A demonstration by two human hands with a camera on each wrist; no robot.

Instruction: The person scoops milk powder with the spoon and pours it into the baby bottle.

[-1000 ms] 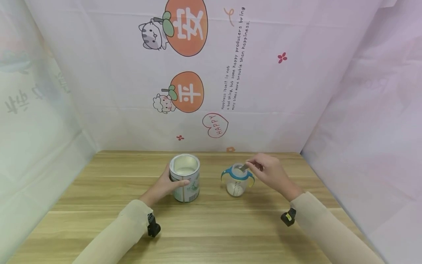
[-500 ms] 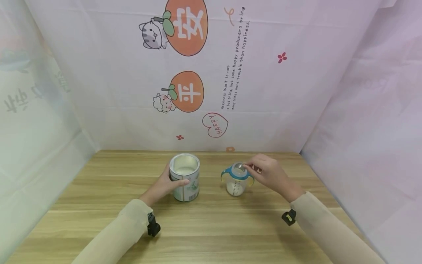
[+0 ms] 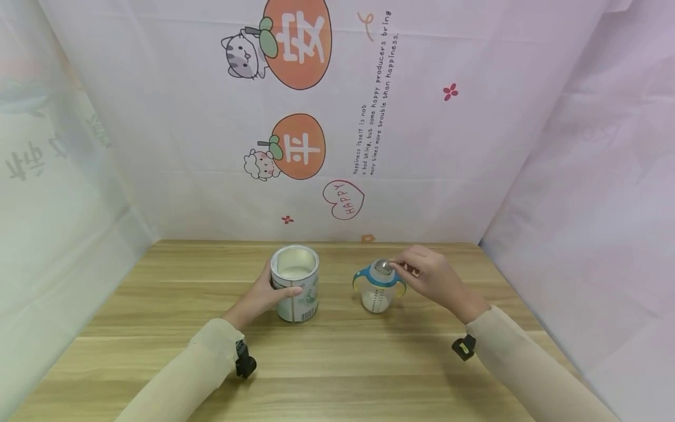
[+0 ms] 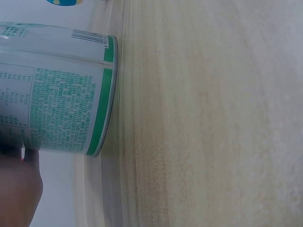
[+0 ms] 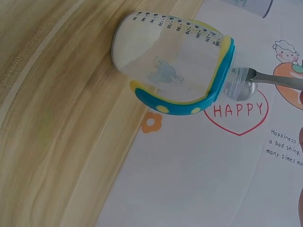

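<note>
A milk powder can (image 3: 297,308), open at the top with pale powder inside, stands upright on the table. My left hand (image 3: 267,298) grips it round its left side, the thumb across its front. In the left wrist view the can (image 4: 61,99) shows green print. To its right stands a clear baby bottle (image 3: 376,300) with blue and yellow handles, uncapped, white powder in its lower part. My right hand (image 3: 429,274) pinches the handle of a metal spoon (image 3: 383,266). The right wrist view has the spoon's bowl (image 5: 242,90) at the bottle's mouth.
The wooden table (image 3: 337,363) extends in front of both vessels. A printed white cloth (image 3: 422,158) hangs behind it, with more cloth along the left and right sides. Each wrist bears a small black camera (image 3: 245,360).
The spoon has turned in my right hand, from a thin edge slanting into the bottle's mouth to a shiny rounded bowl facing the head view. My left hand and the can stay still.
</note>
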